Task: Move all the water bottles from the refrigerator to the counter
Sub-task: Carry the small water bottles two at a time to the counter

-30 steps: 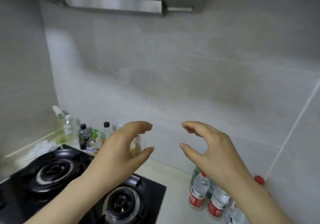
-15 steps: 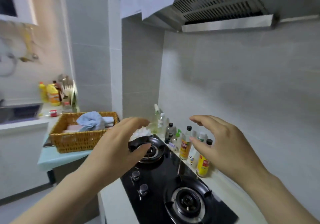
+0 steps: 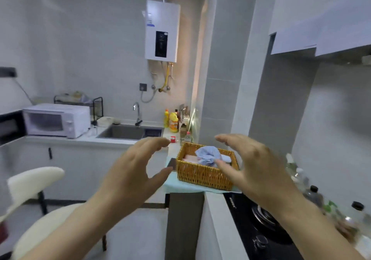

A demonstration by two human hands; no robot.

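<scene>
Both hands empty. Left hand [image 3: 132, 171] and right hand [image 3: 255, 165] are raised in front of the chest, fingers curled apart, nothing between them.

No fridge in view, so the bottles left to fetch can't be located from here. One clear bottle with a red cap [image 3: 188, 137] stands behind the basket [image 3: 202, 174] near the sink [image 3: 128, 132]; possibly a water bottle, too small to be sure. The bottles by the stove [image 3: 261, 225] at the right edge are blurred and look like condiments.

Handling, as a judgement: full PET bottles are moderately heavy, thin-walled, and give under a squeeze. Cold from the fridge, so likely wet with condensation and slippery. Grip around mid-body or just below the shoulder, firm but not crushing, and keep them upright. One per hand is safe.
</scene>
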